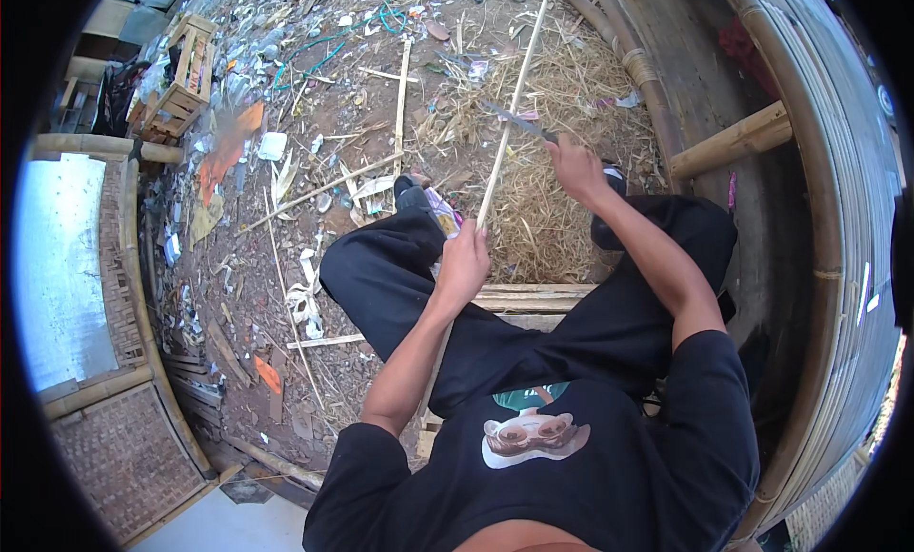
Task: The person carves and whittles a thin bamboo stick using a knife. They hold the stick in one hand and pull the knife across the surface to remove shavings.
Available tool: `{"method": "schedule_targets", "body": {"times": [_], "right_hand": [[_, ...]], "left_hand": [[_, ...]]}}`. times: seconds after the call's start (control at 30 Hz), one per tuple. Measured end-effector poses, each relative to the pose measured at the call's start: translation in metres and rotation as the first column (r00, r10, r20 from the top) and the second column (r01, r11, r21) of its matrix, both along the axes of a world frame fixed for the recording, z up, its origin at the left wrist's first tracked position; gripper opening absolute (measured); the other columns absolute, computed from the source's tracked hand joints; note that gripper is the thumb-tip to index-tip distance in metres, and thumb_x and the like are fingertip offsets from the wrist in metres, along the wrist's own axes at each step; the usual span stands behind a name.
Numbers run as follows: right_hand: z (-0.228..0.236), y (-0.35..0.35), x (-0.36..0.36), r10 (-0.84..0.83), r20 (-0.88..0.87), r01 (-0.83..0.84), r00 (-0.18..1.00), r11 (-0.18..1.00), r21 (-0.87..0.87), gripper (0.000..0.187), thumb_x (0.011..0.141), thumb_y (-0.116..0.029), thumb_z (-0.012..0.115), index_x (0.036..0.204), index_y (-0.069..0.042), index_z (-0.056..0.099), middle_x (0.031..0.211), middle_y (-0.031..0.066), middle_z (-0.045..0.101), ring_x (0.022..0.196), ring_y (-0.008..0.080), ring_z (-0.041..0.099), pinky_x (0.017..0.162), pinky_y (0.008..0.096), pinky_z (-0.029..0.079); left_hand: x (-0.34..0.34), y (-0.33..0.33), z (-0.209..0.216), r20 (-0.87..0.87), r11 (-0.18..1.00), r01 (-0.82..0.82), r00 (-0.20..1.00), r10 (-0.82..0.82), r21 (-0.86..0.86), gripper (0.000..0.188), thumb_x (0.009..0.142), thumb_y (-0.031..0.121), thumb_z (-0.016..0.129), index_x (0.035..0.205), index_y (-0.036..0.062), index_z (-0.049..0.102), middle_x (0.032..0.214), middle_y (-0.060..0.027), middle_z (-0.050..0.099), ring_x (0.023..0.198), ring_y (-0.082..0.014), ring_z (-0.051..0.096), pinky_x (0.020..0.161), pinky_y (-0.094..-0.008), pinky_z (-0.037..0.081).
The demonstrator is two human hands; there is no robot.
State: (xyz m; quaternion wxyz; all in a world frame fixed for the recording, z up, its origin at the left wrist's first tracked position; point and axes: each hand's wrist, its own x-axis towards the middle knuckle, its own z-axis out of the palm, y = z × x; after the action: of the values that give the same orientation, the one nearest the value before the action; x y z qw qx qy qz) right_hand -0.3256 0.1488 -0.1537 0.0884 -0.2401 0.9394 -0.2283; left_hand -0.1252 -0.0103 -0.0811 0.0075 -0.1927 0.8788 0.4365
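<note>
My left hand (pixel 463 265) is closed round the near end of a long, thin bamboo strip (pixel 506 138), which slants away from me to the top of the view. In my right hand (pixel 577 170) is the dark handle of a knife (pixel 525 125). Its blade points left and lies across the strip, about midway along; whether the edge touches the bamboo I cannot tell. Below the knife, a heap of straw-like shavings (pixel 543 214) covers the ground between my feet.
Other bamboo strips (pixel 328 189) lie on the littered dirt to the left. A wooden crate (pixel 184 76) stands at the far left. Bamboo poles (pixel 830 219) frame a wall close on my right; a woven panel (pixel 119 462) is on my left. I sit over wooden slats (pixel 538 295).
</note>
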Motion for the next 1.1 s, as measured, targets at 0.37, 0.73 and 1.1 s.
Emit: {"method": "schedule_targets", "body": {"times": [0.37, 0.73, 1.1], "right_hand": [[-0.016, 0.02, -0.059, -0.34, -0.03, 0.341, 0.94, 0.934, 0.103, 0.035, 0.096, -0.033, 0.037, 0.099, 0.0, 0.049, 0.074, 0.0225, 0.063, 0.073, 0.0375, 0.064, 0.064, 0.0492, 0.051], [0.018, 0.02, -0.03, -0.31, 0.204, 0.354, 0.929, 0.906, -0.232, 0.045, 0.096, -0.041, 0.037, 0.095, 0.002, 0.052, 0.08, 0.024, 0.061, 0.077, 0.0436, 0.058, 0.069, 0.0508, 0.042], [0.052, -0.013, 0.049, 0.257, 0.117, -0.221, 0.959, 0.94, -0.259, 0.029, 0.096, -0.03, 0.042, 0.088, -0.003, 0.046, 0.058, 0.0191, 0.053, 0.057, 0.0413, 0.055, 0.053, 0.0492, 0.04]], "left_hand": [[0.011, 0.002, 0.011, 0.07, 0.998, 0.012, 0.997, -0.016, 0.067, 0.013, 0.092, 0.01, 0.046, 0.09, -0.0026, 0.048, 0.062, -0.0246, 0.053, 0.062, -0.0432, 0.056, 0.052, -0.045, 0.04], [-0.015, -0.001, 0.019, 0.268, 0.583, -0.25, 0.962, 0.058, 0.773, 0.022, 0.099, 0.028, 0.041, 0.089, 0.0088, 0.044, 0.055, 0.0072, 0.026, 0.038, -0.0022, 0.022, 0.033, -0.0203, 0.016], [-0.024, -0.02, 0.012, 0.236, 0.064, -0.234, 0.971, -0.026, 0.97, 0.021, 0.099, 0.027, 0.039, 0.087, 0.0118, 0.043, 0.054, 0.0068, 0.025, 0.037, -0.0025, 0.02, 0.032, -0.02, 0.015]]}}
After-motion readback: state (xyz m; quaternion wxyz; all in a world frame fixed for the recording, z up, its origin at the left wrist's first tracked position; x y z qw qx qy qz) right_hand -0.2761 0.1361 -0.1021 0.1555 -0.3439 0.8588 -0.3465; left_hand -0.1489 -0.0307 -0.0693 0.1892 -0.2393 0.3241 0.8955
